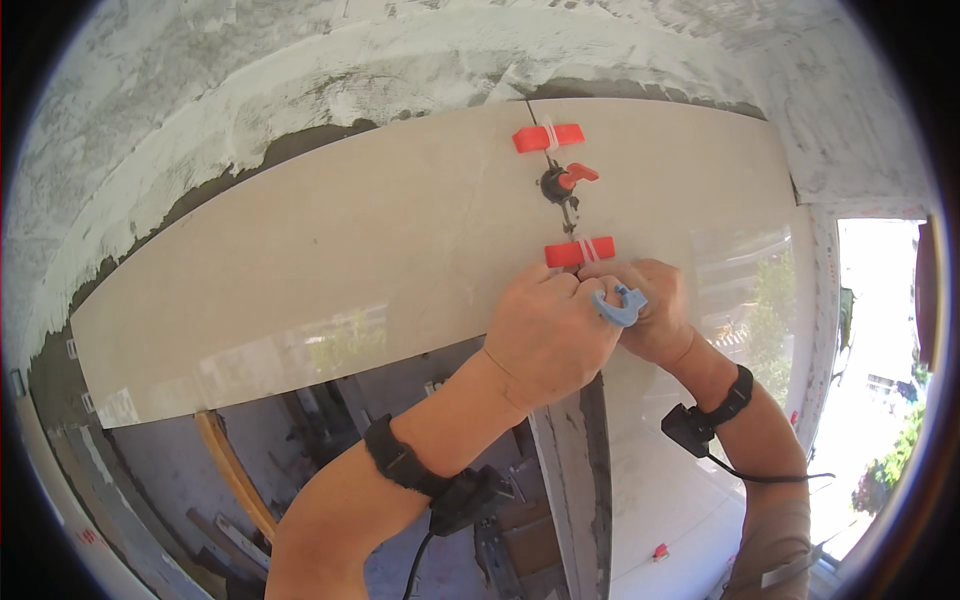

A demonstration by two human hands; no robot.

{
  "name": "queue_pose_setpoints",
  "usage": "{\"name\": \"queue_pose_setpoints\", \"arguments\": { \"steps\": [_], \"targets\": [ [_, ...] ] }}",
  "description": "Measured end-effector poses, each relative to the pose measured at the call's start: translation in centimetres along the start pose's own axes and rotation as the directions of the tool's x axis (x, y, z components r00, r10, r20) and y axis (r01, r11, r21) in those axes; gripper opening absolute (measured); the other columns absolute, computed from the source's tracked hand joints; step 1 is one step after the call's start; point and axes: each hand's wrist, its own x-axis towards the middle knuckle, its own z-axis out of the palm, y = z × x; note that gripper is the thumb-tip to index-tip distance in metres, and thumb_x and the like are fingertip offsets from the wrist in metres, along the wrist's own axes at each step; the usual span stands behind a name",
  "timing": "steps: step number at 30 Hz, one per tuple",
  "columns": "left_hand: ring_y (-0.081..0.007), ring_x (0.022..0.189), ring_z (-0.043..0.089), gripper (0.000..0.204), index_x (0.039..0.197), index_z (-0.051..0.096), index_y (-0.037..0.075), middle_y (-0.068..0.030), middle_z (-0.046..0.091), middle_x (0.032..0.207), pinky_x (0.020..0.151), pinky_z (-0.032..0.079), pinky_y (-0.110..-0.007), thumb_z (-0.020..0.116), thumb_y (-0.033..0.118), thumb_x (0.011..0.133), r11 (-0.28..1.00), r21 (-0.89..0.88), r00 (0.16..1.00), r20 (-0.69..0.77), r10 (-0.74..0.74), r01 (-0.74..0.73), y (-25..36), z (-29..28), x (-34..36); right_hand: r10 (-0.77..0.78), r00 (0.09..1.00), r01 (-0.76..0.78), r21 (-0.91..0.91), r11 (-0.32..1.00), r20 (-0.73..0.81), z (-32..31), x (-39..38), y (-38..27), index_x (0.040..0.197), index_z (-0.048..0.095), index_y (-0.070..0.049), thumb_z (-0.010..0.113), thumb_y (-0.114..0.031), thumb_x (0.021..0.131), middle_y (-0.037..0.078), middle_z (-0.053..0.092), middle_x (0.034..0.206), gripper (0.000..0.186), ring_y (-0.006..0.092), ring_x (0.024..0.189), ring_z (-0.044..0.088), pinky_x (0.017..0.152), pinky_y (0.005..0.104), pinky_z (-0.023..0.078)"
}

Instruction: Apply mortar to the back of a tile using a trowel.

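Both hands meet at the middle of the frame, pressed up against a large beige wall tile (pixel 330 260) right where it butts against its neighbour along a thin vertical joint (pixel 548 150). The left hand (pixel 545 335) is curled into a loose fist, fingers folded in and pressed together, its knuckles touching the tile just below a red levelling wedge (pixel 578 251) that sits across the joint with a white clip strap (pixel 589 248) looped over it. The right hand (pixel 655 310) lies just beside it, touching it, fingers also curled; between the two hands a small blue plastic clip (pixel 620 306) pokes out, pinched where the fingers meet, though I cannot tell exactly which fingers carry it. Higher up the same joint, toward the top centre, there is a second red wedge (pixel 547 137), and between the two wedges a black round cap with a red tab (pixel 563 180). Each wrist wears a black band with a cable, the left wristband (pixel 400 460) and the right wristband (pixel 715 410). Above the tile, across the upper left, the wall shows grey combed adhesive (pixel 250 90). On the far right edge a bright window opening (pixel 880 330) shows greenery outside.
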Motion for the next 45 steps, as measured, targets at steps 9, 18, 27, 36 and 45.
{"name": "queue_pose_setpoints", "arguments": {
  "steps": [9, 18, 27, 36, 45],
  "targets": [
    [-0.0175, 0.06, 0.055, 0.012, 0.085, 0.064, 0.009, 0.0004, 0.058, 0.068, 0.056, 0.038, -0.034, 0.064, 0.011, 0.074, 0.999, 0.049, 0.994, -0.105, -0.01, 0.016, 0.7, 0.9, -0.5, 0.076, 0.996, -0.076, -0.003, 0.997, -0.05, 0.4, -0.7, -1.2, 0.095, 0.069, -0.011, 0.077, -0.002, 0.068, 0.006, 0.069, 0.076, 0.03, 0.0238, 0.06, 0.064, 0.055, 0.0319, 0.051],
    [-0.021, 0.067, 0.059, 0.012, 0.089, 0.064, 0.01, -0.0014, 0.063, 0.072, 0.062, 0.043, -0.036, 0.067, 0.014, 0.077, 0.978, 0.021, 0.974, 0.09, -0.21, 0.209, 0.1, -2.1, -0.1, 0.399, 0.898, -0.406, 0.001, 0.914, 0.186, -0.4, -1.2, -1.3, 0.099, 0.072, -0.012, 0.078, -0.007, 0.072, 0.006, 0.067, 0.073, 0.029, 0.0231, 0.057, 0.058, 0.056, 0.03, 0.048],
    [-0.0218, 0.094, 0.058, 0.022, 0.095, 0.067, 0.01, -0.0009, 0.064, 0.096, 0.081, 0.045, -0.038, 0.071, 0.018, 0.075, 0.956, 0.173, 0.947, 0.176, -0.267, 0.237, -2.1, -7.5, -3.6, 0.603, 0.775, -0.632, 0.287, 0.72, 0.191, -0.4, -0.2, -3.1, 0.103, 0.073, -0.008, 0.08, -0.011, 0.076, 0.0, 0.058, 0.064, 0.028, 0.007, 0.057, 0.046, 0.058, 0.0257, 0.045],
    [-0.0259, 0.114, 0.052, 0.024, 0.098, 0.07, 0.013, -0.0025, 0.061, 0.117, 0.095, 0.041, -0.045, 0.068, 0.015, 0.074, 0.943, 0.261, 0.96, 0.13, -0.249, 0.209, -3.2, -9.7, -6.5, 0.705, 0.708, -0.703, 0.132, 0.699, 0.035, -2.8, -0.7, -4.7, 0.108, 0.069, -0.004, 0.081, -0.014, 0.078, -0.007, 0.031, 0.057, 0.035, 0.0038, 0.054, 0.034, 0.054, 0.0232, 0.038],
    [-0.0261, 0.116, 0.052, 0.027, 0.097, 0.072, 0.015, -0.001, 0.063, 0.119, 0.094, 0.04, -0.046, 0.076, 0.017, 0.07, 0.929, 0.314, 0.966, 0.103, -0.239, 0.196, -3.0, -9.7, -6.0, 0.784, 0.612, -0.78, 0.089, 0.62, -0.106, -5.6, 1.3, -5.0, 0.114, 0.065, -0.004, 0.053, -0.031, 0.1, 0.007, 0.057, 0.071, 0.033, 0.0139, 0.067, 0.055, 0.064, 0.03, 0.045]
  ]
}}
